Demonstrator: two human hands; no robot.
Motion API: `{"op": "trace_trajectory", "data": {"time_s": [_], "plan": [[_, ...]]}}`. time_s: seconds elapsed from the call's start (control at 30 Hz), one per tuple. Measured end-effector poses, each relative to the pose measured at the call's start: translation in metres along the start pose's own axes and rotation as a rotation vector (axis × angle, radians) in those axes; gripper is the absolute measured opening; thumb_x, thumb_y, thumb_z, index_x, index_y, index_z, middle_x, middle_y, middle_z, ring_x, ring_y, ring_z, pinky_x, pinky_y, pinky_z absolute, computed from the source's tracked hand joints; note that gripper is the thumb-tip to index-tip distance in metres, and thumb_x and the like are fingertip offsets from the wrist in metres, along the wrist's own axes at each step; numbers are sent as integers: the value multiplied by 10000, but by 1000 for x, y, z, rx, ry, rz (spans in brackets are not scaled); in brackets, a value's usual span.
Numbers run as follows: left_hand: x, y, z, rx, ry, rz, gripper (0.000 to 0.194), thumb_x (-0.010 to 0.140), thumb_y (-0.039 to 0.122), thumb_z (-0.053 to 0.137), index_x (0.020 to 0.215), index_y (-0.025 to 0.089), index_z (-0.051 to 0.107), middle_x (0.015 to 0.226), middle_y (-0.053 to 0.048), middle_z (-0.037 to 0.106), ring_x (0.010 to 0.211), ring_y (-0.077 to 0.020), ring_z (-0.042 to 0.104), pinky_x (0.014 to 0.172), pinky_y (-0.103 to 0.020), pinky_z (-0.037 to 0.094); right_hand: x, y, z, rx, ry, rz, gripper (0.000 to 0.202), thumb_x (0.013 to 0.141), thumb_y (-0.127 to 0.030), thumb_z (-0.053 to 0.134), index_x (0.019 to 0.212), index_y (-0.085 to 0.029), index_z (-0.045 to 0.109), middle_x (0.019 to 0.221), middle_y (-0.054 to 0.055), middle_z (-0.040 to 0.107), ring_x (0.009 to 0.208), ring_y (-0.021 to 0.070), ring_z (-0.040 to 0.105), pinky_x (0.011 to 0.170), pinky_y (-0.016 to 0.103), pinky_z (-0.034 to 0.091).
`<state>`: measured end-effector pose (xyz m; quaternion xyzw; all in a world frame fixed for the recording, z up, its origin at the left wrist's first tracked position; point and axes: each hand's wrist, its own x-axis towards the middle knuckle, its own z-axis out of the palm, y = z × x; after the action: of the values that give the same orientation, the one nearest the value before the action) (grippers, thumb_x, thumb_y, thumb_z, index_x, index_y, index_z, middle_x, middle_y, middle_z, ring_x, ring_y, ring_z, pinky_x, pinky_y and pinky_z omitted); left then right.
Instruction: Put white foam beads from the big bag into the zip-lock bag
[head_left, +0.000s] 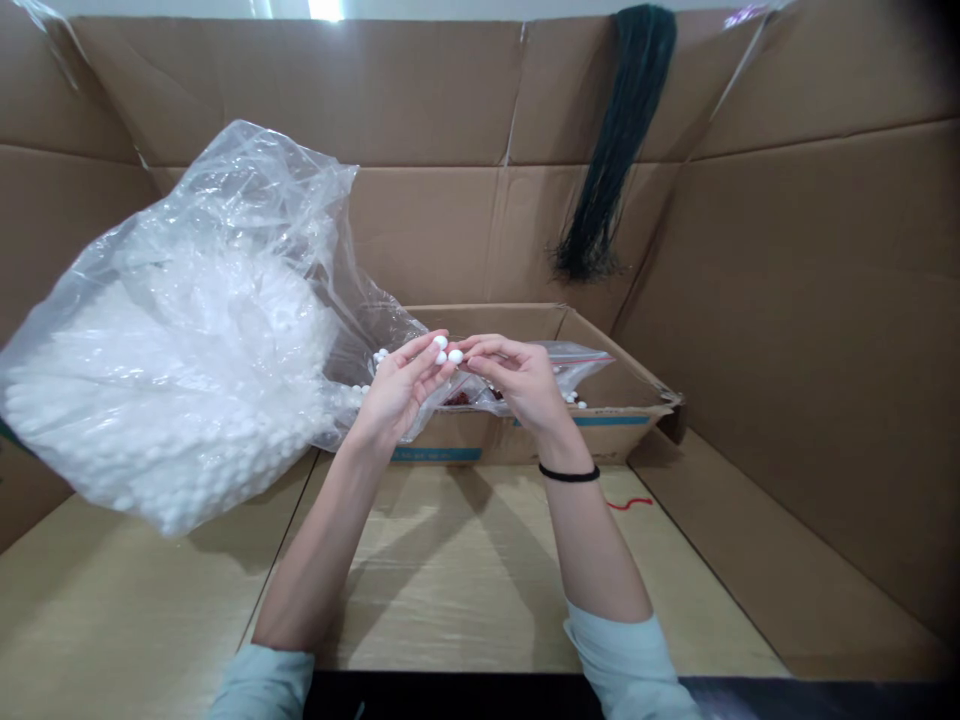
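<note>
My left hand is closed on a few small white balls, which show at its fingertips and thumb. My right hand meets it from the right, thumb and fingers pinched together right beside the outermost ball. Whatever lies in that pinch is too small to make out. Both hands are raised over the front edge of a low cardboard box. To the left bulges a large clear plastic bag packed with similar white balls, its mouth reaching toward the box.
Inside the box lie a clear zip bag with a red seal line, dark red bits and loose white balls. A bundle of dark green strands hangs on the cardboard wall. A red string rests on the table.
</note>
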<state>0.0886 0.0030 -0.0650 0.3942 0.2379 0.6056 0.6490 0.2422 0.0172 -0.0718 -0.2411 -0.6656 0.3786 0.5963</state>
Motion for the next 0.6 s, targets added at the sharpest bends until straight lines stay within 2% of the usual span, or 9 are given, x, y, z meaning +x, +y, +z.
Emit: {"op": "trace_trajectory", "data": {"time_s": [0.3, 0.43, 0.6], "plan": [[-8, -5, 11, 5, 79, 96, 169, 756, 161, 654, 923, 136, 643, 822, -28, 690, 737, -92, 658, 850, -267, 515, -2, -7, 9, -68, 103, -40, 60, 677, -258, 720, 675, -202, 700, 849, 26, 712, 814, 158, 651, 745, 296, 520], [-9, -7, 12, 19, 75, 113, 184, 744, 174, 668, 923, 137, 646, 835, -27, 692, 766, -96, 655, 864, -274, 510, -2, -3, 9, -65, 160, -43, 63, 654, -223, 736, 711, -208, 714, 741, 4, 714, 711, 141, 654, 689, 280, 524], [-9, -10, 13, 59, 61, 163, 188, 733, 188, 673, 913, 140, 653, 827, -23, 691, 743, -93, 648, 841, -278, 520, -2, -2, 9, -26, 215, -9, 129, 602, -238, 771, 704, -201, 701, 715, 4, 718, 667, 144, 658, 671, 292, 538]]}}
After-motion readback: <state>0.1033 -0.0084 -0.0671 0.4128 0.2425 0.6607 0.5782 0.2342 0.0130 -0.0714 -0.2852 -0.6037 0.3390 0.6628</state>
